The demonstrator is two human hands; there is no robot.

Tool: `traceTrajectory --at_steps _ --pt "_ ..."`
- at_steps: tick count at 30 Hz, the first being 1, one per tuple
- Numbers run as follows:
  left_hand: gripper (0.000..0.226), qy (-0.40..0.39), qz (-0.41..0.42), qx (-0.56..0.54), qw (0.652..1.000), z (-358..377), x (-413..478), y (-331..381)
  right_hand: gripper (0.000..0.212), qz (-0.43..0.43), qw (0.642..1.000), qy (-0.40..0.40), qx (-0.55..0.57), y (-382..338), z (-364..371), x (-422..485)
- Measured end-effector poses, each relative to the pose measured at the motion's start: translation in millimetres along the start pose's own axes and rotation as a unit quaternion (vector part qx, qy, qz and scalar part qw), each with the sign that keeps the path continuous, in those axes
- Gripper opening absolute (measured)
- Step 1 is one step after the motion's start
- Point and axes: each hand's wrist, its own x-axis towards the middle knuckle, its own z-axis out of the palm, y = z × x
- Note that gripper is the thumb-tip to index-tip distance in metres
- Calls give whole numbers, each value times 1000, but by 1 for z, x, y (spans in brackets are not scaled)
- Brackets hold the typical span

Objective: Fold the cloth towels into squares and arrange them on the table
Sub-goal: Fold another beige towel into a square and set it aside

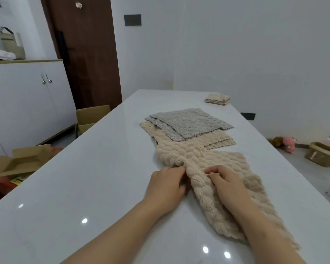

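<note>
A beige fluffy towel (204,161) lies bunched in a long diagonal strip on the white table (88,187), running under my right forearm. My left hand (167,184) grips its left edge with curled fingers. My right hand (226,181) pinches a ridge of the same towel just to the right. Behind it lie flat grey towels (191,122) overlapping flat beige towels (219,140). A folded beige towel (217,99) sits at the far right of the table.
Cardboard boxes (90,117) stand on the floor left of the table, beside a white cabinet (27,100). Toys and a small box (320,154) lie on the floor at right. A wall runs behind the table's far end.
</note>
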Motion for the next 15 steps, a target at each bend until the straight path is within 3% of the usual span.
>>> traceTrajectory --at_steps 6,15 --pt "19 33 -19 27 999 3 5 19 22 -12 1000 -6 -18 -1 -4 -3" --pt "13 -89 -50 138 985 -78 -16 -23 13 -46 990 -68 -112 -11 -3 -14"
